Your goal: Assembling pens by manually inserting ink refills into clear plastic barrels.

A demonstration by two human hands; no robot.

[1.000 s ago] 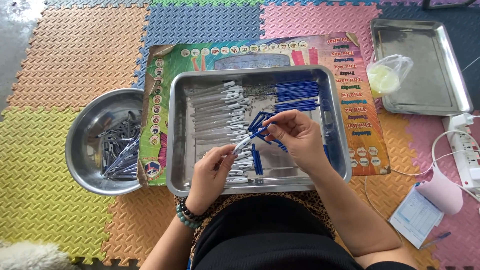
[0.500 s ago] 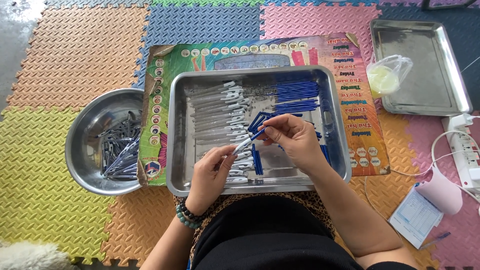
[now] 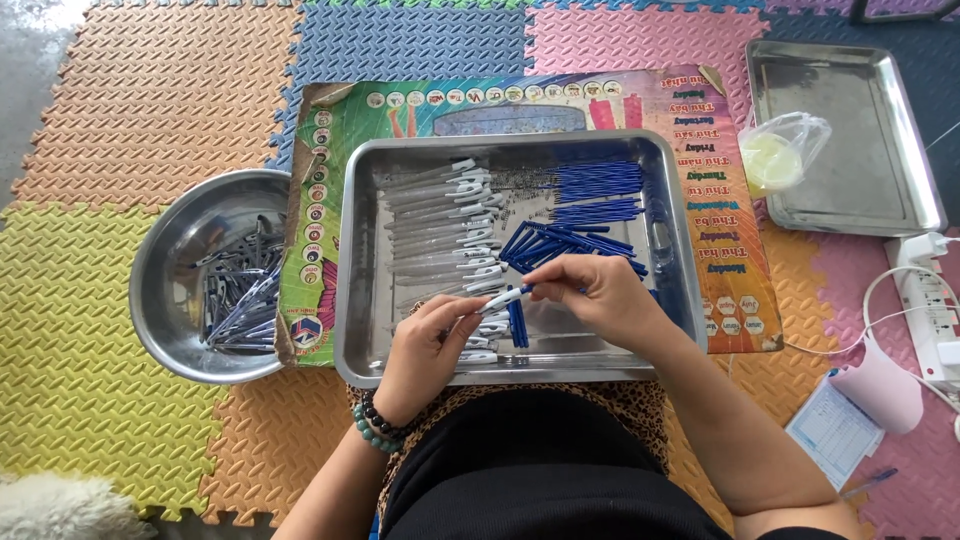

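Observation:
A steel tray [image 3: 360, 300] lies in front of me with rows of clear pen barrels [image 3: 440, 225] on its left and blue pen refills [image 3: 598, 182] on its right. Over the tray's near edge, my left hand [image 3: 425, 350] pinches a clear pen barrel with a white tip [image 3: 497, 300]. My right hand [image 3: 600, 298] holds the blue part at that barrel's end, so both hands meet on one pen. A loose heap of blue pieces [image 3: 560, 245] sits just beyond my fingers.
A round steel bowl [image 3: 165, 290] with several assembled pens stands at the left. A colourful printed board [image 3: 700, 130] lies under the tray. At back right is a second steel tray [image 3: 850, 140] with a plastic bag [image 3: 780, 155]. A power strip [image 3: 935, 300] and paper pad [image 3: 835, 430] lie right.
My hands have stayed together over the tray's near middle, working the blue part against the clear barrel. Nothing else has moved.

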